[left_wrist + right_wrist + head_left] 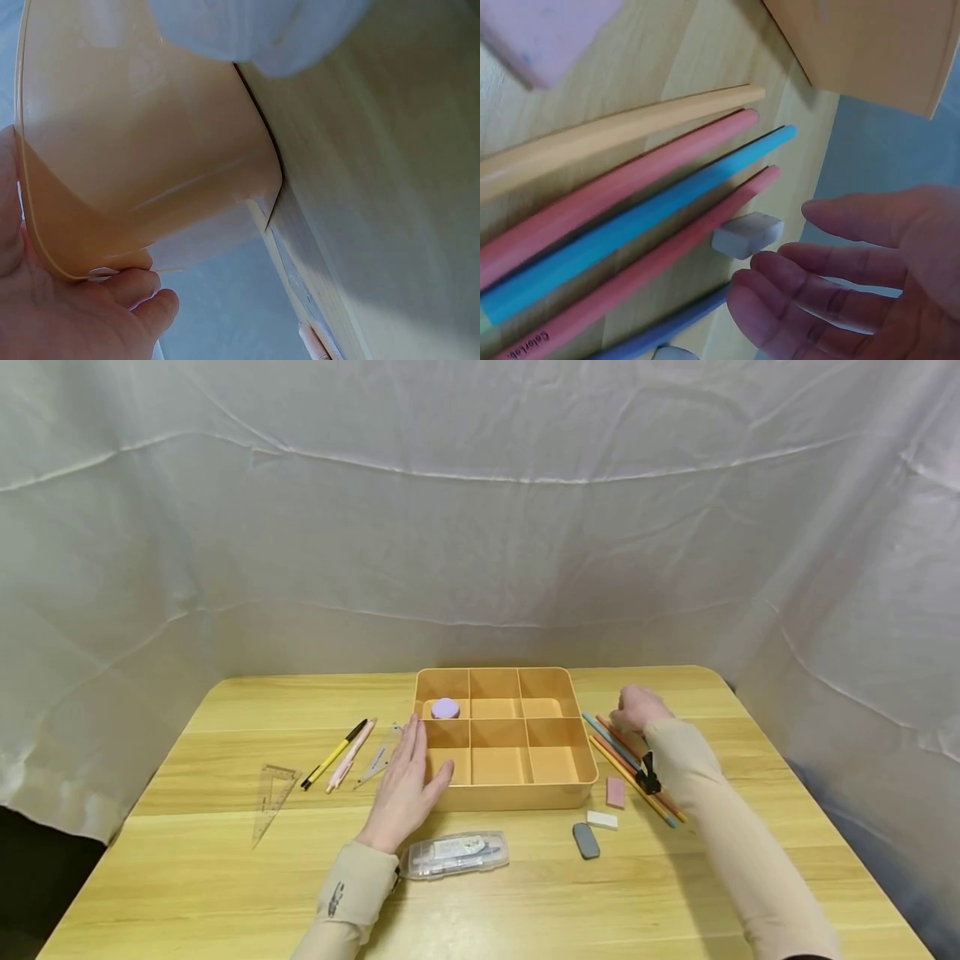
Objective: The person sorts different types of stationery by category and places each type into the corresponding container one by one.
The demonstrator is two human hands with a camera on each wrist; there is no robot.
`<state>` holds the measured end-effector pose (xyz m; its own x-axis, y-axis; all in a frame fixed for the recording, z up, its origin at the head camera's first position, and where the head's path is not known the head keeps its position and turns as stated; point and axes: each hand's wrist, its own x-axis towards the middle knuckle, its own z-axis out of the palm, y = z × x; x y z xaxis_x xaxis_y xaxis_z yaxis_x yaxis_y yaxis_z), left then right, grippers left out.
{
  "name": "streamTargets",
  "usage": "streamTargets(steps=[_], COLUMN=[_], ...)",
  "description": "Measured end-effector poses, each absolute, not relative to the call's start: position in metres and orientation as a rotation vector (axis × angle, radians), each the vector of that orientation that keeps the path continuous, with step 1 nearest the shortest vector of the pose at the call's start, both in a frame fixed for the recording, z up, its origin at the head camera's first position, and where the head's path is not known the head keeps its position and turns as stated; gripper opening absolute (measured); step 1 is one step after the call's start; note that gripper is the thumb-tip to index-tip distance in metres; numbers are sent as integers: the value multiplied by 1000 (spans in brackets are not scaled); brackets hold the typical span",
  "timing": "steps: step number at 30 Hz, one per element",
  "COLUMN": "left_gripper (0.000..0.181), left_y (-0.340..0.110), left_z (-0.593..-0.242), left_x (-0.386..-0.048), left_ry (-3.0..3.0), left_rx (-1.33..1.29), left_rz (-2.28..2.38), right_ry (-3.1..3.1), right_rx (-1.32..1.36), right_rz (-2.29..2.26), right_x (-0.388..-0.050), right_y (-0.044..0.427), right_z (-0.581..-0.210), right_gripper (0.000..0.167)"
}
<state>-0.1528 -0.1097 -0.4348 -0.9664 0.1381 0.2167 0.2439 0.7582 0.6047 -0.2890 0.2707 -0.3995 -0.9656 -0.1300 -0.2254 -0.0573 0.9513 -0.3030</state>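
1. Orange box (510, 799): it sits near the middle of the counter (525, 914), divided into six compartments, with a lilac round object (446, 707) in the back left one.
2. Left grip (403, 783): the person's bare hand lies along the box's left side near the front corner, fingers straight and close together, thumb spread away from them. The left wrist view shows it touching the box by the rim.
3. Right grip (640, 707): this hand is past the box's right side, near the far ends of the coloured pencils (652, 214). Its fingers are loosely bent, with a gap between them and the thumb.
4. Pale eraser (748, 234): it lies just beside the right fingertips, by a red pencil's end; I cannot tell whether they touch it.
5. Near the box's front right corner lie a pink eraser (615, 792), a white eraser (602, 820) and a grey eraser (586, 841).
6. A clear pencil case (455, 856) rests in front of the box, near the left wrist.
7. To the left lie a yellow-and-black pen (334, 755), a pink pen (351, 756) and a transparent set square (272, 793).
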Motion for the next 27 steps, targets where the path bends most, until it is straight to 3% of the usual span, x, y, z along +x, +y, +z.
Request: streamTargets(steps=[7,27], left_gripper=[82,82], left_y=[-112,-111], left_z=[-435,-434], left_x=[-152,-150], left_ry=[-2798,-2793], left_rx=[-296,-294], left_rz=[-982,-987], right_ry=[2897,2945], right_rx=[-112,-35], right_rz=[-412,-287], right_x=[-289,-289], right_y=[265,259], right_z=[-401,-411], right_gripper=[16,24])
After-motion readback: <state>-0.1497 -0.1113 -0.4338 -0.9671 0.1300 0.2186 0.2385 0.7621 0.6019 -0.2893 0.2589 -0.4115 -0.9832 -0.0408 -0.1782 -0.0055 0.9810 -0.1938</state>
